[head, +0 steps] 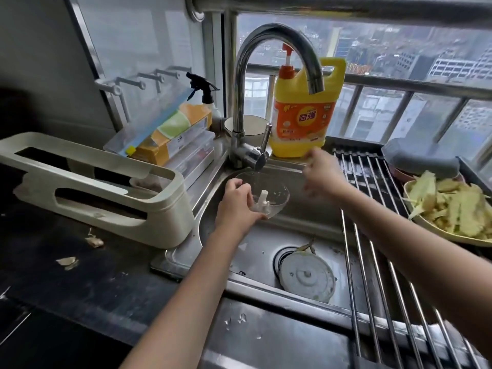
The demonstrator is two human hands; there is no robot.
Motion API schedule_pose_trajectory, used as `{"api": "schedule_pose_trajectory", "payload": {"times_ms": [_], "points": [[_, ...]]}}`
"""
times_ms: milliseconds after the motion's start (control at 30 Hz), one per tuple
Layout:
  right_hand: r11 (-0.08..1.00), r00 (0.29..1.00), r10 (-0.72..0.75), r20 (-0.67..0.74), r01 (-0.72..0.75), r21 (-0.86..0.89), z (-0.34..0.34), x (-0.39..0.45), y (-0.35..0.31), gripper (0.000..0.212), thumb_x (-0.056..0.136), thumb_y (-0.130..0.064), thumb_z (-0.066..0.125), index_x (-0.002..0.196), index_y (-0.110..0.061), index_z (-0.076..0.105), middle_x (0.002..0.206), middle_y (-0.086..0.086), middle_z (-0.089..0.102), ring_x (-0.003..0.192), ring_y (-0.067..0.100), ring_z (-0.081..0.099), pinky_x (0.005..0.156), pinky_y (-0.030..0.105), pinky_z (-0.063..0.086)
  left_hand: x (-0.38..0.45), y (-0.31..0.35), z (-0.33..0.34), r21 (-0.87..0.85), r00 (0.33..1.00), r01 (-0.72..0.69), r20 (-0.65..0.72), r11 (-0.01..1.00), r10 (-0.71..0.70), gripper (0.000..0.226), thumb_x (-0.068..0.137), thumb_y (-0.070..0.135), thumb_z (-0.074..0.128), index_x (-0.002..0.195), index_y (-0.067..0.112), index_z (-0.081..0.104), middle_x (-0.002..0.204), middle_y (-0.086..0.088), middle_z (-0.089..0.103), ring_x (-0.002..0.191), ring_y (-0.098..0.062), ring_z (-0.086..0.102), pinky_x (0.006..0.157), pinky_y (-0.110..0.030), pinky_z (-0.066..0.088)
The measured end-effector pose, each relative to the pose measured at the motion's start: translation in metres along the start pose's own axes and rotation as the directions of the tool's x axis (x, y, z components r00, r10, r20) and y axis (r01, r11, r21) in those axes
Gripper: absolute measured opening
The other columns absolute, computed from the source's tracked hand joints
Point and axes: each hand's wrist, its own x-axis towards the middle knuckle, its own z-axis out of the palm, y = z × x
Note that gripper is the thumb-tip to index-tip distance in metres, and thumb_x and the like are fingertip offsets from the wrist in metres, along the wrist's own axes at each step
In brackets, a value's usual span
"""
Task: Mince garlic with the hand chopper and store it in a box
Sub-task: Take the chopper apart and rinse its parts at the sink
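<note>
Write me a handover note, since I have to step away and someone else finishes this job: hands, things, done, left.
Left hand holds the clear chopper bowl by its rim over the sink, below the tap; no water runs.
Right hand is blurred, empty, near the detergent bottle.
The round chopper lid lies in the sink by the drain.
Done: bowl looks emptied, only bits cling inside.
Left: apparently washing bowl and lid. No storage box or minced garlic in view.

Chopper bowl (pixel 262 194) over the sink

Clear, open-topped, tilting slightly, white centre post standing inside, garlic bits clinging to its wall.
</note>
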Motion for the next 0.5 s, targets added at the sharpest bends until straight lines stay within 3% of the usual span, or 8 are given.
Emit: {"api": "schedule_pose_trajectory", "payload": {"times_ms": [67, 133, 200, 333, 400, 467, 500], "points": [[0.983, 0.988, -0.141, -0.067, 0.148, 0.111, -0.011, 0.015, -0.024, 0.030, 0.094, -0.008, 0.044, 0.123, -0.012, 0.053, 0.120, 0.007, 0.060, 0.102, 0.024, 0.060, 0.088, 0.040, 0.052, -0.001, 0.002, 0.001, -0.004, 0.999, -0.030, 0.031, 1.000, 0.030, 0.053, 0.062, 0.023, 0.089, 0.064, 0.021, 0.036, 0.137, -0.001, 0.040, 0.110, -0.021, 0.054, 0.086, -0.025, 0.041], [0.955, 0.973, -0.232, 0.015, 0.225, 0.192, -0.009, 0.026, -0.050, 0.029, 0.099, -0.019, 0.043, 0.125, -0.015, 0.054, 0.118, -0.001, 0.060, 0.103, 0.017, 0.057, 0.089, 0.032, 0.048, -0.002, 0.003, 0.002, 0.004, 0.997, -0.060, 0.053, 0.998, 0.060, 0.055, 0.062, 0.024, 0.088, 0.063, 0.024, 0.033, 0.138, 0.000, 0.039, 0.108, -0.019, 0.054, 0.081, -0.020, 0.036], [0.957, 0.967, -0.244, 0.075, 0.227, 0.182, -0.003, 0.036, -0.061, 0.030, 0.099, -0.028, 0.044, 0.116, -0.010, 0.061, 0.109, 0.002, 0.065, 0.098, 0.018, 0.061, 0.083, 0.031, 0.048, -0.003, 0.002, 0.002, 0.006, 0.996, -0.076, 0.053, 0.997, 0.075, 0.053, 0.063, 0.024, 0.088, 0.064, 0.024, 0.034, 0.139, 0.000, 0.039, 0.108, -0.017, 0.054, 0.079, -0.018, 0.033], [0.950, 0.964, -0.266, 0.016, 0.259, 0.173, -0.003, 0.040, -0.050, 0.024, 0.095, -0.026, 0.051, 0.094, -0.007, 0.066, 0.088, 0.006, 0.070, 0.080, 0.018, 0.064, 0.077, 0.034, 0.053, 0.000, -0.002, 0.004, -0.007, 0.995, -0.079, 0.055, 0.997, 0.080, 0.046, 0.063, 0.024, 0.088, 0.073, 0.017, 0.043, 0.140, 0.001, 0.038, 0.110, -0.017, 0.053, 0.079, -0.019, 0.034], [0.944, 0.928, -0.322, 0.189, 0.330, -0.013, -0.003, 0.033, -0.036, 0.024, 0.092, -0.022, 0.055, 0.075, -0.009, 0.065, 0.072, 0.005, 0.066, 0.062, 0.013, 0.057, 0.062, 0.033, 0.050, 0.002, -0.003, 0.006, -0.012, 0.993, -0.093, 0.074, 0.996, 0.094, 0.045, 0.062, 0.024, 0.088, 0.073, 0.015, 0.045, 0.140, 0.001, 0.038, 0.111, -0.018, 0.053, 0.082, -0.021, 0.038], [0.909, 0.875, -0.256, 0.412, 0.362, -0.204, 0.014, 0.011, -0.011, 0.029, 0.090, -0.022, 0.058, 0.061, -0.018, 0.061, 0.061, -0.003, 0.060, 0.052, 0.007, 0.053, 0.056, 0.028, 0.046, 0.002, -0.002, 0.009, -0.014, 0.989, -0.114, 0.095, 0.993, 0.115, 0.045, 0.062, 0.022, 0.088, 0.072, 0.016, 0.044, 0.141, 0.001, 0.038, 0.113, -0.018, 0.052, 0.087, -0.023, 0.040], [0.913, 0.878, -0.237, 0.415, 0.347, -0.215, 0.022, 0.000, 0.003, 0.032, 0.089, -0.021, 0.058, 0.058, -0.022, 0.057, 0.059, -0.006, 0.058, 0.051, 0.006, 0.052, 0.054, 0.025, 0.045, 0.002, -0.003, 0.010, -0.012, 0.985, -0.123, 0.118, 0.992, 0.124, 0.046, 0.062, 0.021, 0.088, 0.069, 0.017, 0.042, 0.141, 0.001, 0.038, 0.114, -0.018, 0.052, 0.089, -0.025, 0.041]]}}
